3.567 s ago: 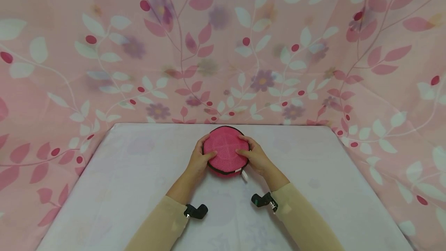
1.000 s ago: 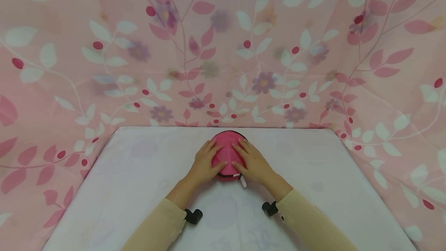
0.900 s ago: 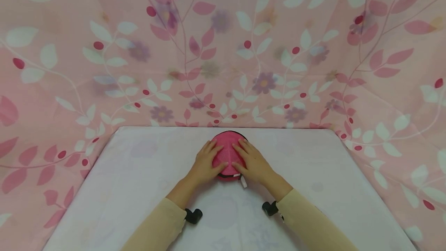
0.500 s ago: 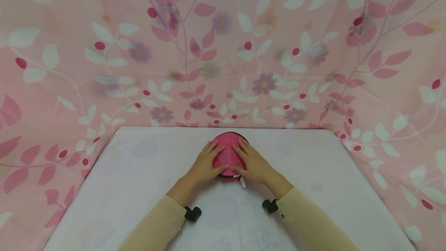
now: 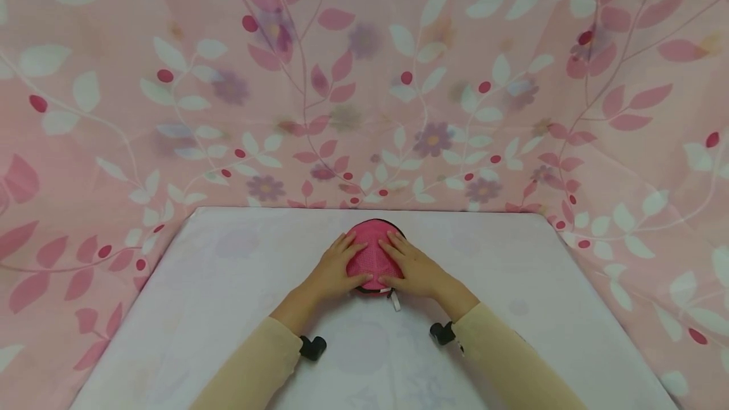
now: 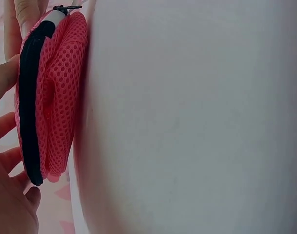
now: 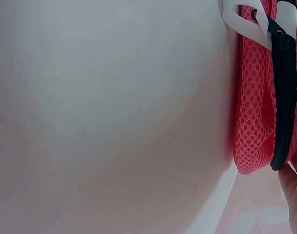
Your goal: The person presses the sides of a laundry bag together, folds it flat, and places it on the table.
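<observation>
A round pink mesh zip pouch (image 5: 374, 258) lies on the white-covered table, toward its far side. Black zipper tape runs round its edge, and a white ribbon tab (image 5: 395, 301) hangs from the zipper at the near right. On the pouch's left part rests my left hand (image 5: 335, 271), fingers spread over the mesh, thumb along the near edge. My right hand (image 5: 418, 271) lies the same way on the right part. The left wrist view shows the zipper (image 6: 30, 107) closed along the visible side, with the mesh below it creased. In the right wrist view the ribbon loops near the zipper slider (image 7: 280, 33).
The white tablecloth (image 5: 239, 296) spreads on both sides of the arms. Behind the table hangs a pink floral curtain (image 5: 364, 93), close to the far edge. A small black camera sits at each sleeve cuff.
Earlier both hands gripped the pouch by its sides, slightly higher in view. Now their fingers lie spread over its top. Over the last second the hands and pouch shift slightly toward me.
</observation>
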Demonstrator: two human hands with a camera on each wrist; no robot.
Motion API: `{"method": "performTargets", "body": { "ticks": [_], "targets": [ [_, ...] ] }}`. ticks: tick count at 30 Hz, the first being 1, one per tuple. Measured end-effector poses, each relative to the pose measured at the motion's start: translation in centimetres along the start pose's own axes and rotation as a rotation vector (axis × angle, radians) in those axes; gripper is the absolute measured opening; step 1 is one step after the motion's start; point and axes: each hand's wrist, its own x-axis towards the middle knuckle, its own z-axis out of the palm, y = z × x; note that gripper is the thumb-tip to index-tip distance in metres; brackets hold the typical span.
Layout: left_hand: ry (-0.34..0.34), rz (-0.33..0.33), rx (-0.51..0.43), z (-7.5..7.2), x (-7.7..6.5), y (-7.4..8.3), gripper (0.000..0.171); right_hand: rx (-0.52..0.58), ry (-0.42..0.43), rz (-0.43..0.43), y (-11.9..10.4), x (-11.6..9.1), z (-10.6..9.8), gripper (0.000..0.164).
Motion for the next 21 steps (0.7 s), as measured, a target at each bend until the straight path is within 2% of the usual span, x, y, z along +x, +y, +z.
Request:
{"method": "performTargets", "body": {
  "ticks": [10,21],
  "targets": [
    [-0.09,-0.022,0.056,0.24,0.24,-0.28,0.078,-0.006,-0.06,-0.001,0.37,0.09,-0.05,0.085],
    [-0.133,-0.019,0.107,0.62,0.49,-0.34,0.078,0.022,-0.129,0.039,0.21,0.1,-0.2,0.088]
  ]
}}
